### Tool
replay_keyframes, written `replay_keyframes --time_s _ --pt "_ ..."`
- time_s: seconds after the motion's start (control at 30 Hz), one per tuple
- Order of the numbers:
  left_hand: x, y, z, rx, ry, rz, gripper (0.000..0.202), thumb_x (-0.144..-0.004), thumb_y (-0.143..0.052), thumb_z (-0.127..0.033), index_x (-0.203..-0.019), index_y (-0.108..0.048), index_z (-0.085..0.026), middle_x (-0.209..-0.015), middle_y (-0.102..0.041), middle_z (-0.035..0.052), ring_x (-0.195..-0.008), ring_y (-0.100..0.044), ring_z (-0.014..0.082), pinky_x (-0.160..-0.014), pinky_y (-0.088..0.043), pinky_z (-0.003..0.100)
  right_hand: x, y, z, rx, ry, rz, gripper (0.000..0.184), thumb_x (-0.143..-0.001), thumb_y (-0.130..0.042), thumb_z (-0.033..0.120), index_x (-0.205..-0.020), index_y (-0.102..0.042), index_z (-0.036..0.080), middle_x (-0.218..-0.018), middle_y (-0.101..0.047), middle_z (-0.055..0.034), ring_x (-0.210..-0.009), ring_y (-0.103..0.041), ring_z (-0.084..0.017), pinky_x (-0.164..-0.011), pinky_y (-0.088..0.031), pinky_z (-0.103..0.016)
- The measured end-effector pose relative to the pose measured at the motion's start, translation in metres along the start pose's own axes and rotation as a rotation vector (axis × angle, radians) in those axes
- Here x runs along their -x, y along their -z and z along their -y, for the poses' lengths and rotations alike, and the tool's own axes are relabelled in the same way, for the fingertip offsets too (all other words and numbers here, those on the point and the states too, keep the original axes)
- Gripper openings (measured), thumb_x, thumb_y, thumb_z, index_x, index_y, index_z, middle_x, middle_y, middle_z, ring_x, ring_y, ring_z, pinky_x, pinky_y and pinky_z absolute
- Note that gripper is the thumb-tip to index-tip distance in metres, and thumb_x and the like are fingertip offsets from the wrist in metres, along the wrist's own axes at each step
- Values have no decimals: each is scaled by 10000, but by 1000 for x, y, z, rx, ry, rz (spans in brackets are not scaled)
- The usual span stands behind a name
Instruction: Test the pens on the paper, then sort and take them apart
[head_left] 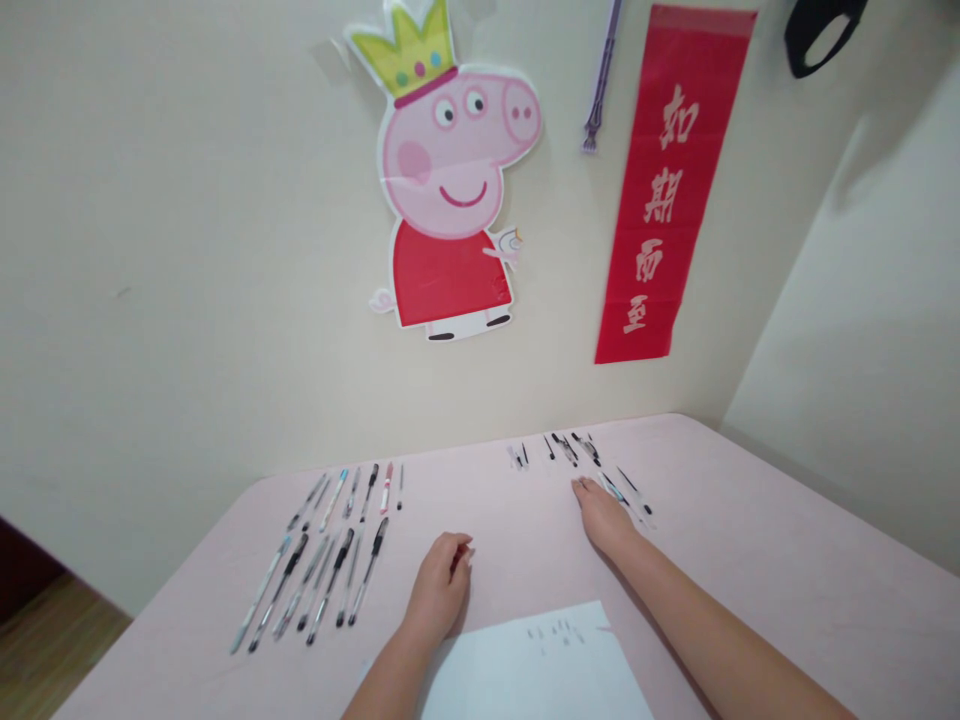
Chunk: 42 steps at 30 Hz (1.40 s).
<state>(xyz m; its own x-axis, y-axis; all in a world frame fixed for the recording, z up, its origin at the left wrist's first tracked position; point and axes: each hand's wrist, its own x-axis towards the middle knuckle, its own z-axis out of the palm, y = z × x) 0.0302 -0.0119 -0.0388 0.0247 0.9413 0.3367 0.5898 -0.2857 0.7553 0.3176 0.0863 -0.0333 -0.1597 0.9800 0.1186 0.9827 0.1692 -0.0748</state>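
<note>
My left hand (441,583) rests on the pink tabletop with fingers loosely curled. A gap shows between thumb and fingers, and nothing is visible in it. Farther forward on the right, my right hand (604,515) reaches out with its fingertips drawn together low over the table. Whatever may be between those fingertips is too small to make out. Just beyond it lie a slim pen part with a blue tint (615,488) and a thin black-tipped refill (636,490). Several small dark pen pieces (564,448) lie in a row near the table's back edge.
Two rows of pens lie on the left, including a black-capped pen (279,592) and a pink pen (387,487). A white sheet of paper (517,670) with handwriting lies at the front. Behind stands a wall with a pig cutout (454,270) and red banner (649,230).
</note>
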Motion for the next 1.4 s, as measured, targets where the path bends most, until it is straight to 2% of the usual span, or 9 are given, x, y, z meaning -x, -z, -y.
replay_keyframes --time_s 0.2,0.6,0.73,1.07,1.17,1.23,1.4 --pt "1 0 -2 -19 -6 0 177 -815 -464 -227 -924 -600 -193 -877 -625 61 -827 -592 190 -765 -478 341 -1 -3 -1 -54 -12 -12 547 -796 -303 -28 -1303 -482 72 -1365 -449 -187 -1264 -423 -221 -1039 -309 -334" --pt "-1 1 -3 -35 -25 15 170 -809 -457 -215 -893 -604 -191 -870 -626 66 -834 -586 196 -771 -471 352 1 4 1 -78 -9 13 502 -806 -332 7 -1270 -517 58 -1390 -399 -220 -1253 -433 -249 -1026 -315 -346" --pt "-1 3 -6 -38 -23 27 167 -815 -452 -228 -869 -606 -191 -860 -622 67 -830 -584 198 -767 -469 351 1 4 0 -63 -3 13 518 -793 -343 6 -1274 -519 89 -1396 -401 -202 -1234 -457 -243 -1012 -332 -339" --pt "-1 3 -4 -34 -29 20 163 -824 -465 -252 -875 -609 -193 -855 -618 60 -821 -579 192 -763 -467 346 3 8 1 -80 -8 0 512 -797 -346 21 -1273 -524 82 -1407 -394 -184 -1255 -435 -240 -1036 -305 -331" --pt "-1 3 -5 14 -11 17 189 -838 -469 -305 -859 -617 -189 -852 -618 63 -826 -581 195 -770 -465 349 8 18 14 -100 47 -56 456 -844 -338 76 -1251 -543 59 -1396 -409 -186 -1261 -425 -243 -1058 -281 -333" --pt "0 1 -5 94 34 1 277 -873 -421 -372 -844 -621 -183 -831 -616 63 -808 -586 188 -760 -473 344 13 25 29 -130 99 -76 432 -878 -333 131 -1245 -550 67 -1391 -421 -176 -1274 -407 -240 -1068 -274 -343" --pt "2 -7 1 377 154 -74 529 -893 -273 -543 -801 -620 -154 -760 -606 54 -724 -584 160 -713 -501 319 36 34 86 -267 270 -42 407 -883 -369 173 -1232 -562 87 -1390 -429 -158 -1291 -384 -231 -1077 -274 -364"
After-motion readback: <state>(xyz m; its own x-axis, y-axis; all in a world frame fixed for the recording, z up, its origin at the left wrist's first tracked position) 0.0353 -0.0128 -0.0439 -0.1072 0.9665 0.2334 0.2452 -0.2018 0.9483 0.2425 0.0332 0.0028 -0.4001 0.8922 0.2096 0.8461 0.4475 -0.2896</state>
